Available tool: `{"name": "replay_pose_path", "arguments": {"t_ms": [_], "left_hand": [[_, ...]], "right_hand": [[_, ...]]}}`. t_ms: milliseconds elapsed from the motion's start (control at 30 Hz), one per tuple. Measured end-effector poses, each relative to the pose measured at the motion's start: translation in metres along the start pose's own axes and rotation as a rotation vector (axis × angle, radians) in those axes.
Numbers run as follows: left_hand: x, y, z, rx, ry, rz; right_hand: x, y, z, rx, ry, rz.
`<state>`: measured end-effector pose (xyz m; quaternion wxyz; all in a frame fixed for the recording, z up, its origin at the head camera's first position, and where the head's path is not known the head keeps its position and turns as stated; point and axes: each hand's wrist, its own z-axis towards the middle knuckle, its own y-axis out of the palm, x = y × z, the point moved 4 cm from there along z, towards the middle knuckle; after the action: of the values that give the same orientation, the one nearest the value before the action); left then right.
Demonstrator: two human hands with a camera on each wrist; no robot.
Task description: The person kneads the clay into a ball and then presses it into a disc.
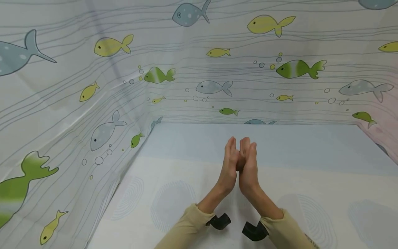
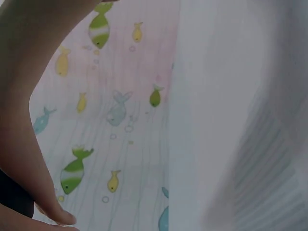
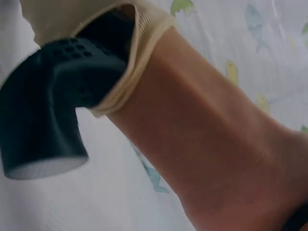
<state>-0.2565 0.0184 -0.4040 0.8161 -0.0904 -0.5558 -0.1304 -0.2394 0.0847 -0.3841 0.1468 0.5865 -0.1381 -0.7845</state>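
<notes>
In the head view, my left hand (image 1: pixel 229 169) and right hand (image 1: pixel 249 169) are raised over the table with palms facing each other. The fingers look straight and point upward and away from me. At the heels of the hands a narrow gap shows; higher up, the fingers overlap in view, so I cannot tell whether the palms touch. No object shows between them. In the left wrist view, bare skin (image 2: pixel 24 101) fills the left side, with fingertips at the bottom. A bare forearm (image 3: pixel 207 120) crosses the right wrist view, below a beige cuff.
A pale table (image 1: pixel 192 173) with circle patterns lies beneath the hands. Fish-printed curtains (image 1: pixel 186 45) enclose it at the back and sides. Black curved wrist mounts (image 1: pixel 220 221) stick out from both beige sleeves (image 1: pixel 186 228) and sit close together.
</notes>
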Motion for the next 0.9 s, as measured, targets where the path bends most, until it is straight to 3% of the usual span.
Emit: {"name": "replay_pose_path", "arguments": {"t_ms": [200,900], "left_hand": [[0.0,0.006,-0.005,-0.012,-0.011,0.003],[0.006,0.014,-0.014,-0.075,-0.007,0.001]], "right_hand": [[0.002,-0.006,0.001,0.042,0.051,-0.004],[0.01,-0.024,0.019,0.071,0.105,-0.022]]}}
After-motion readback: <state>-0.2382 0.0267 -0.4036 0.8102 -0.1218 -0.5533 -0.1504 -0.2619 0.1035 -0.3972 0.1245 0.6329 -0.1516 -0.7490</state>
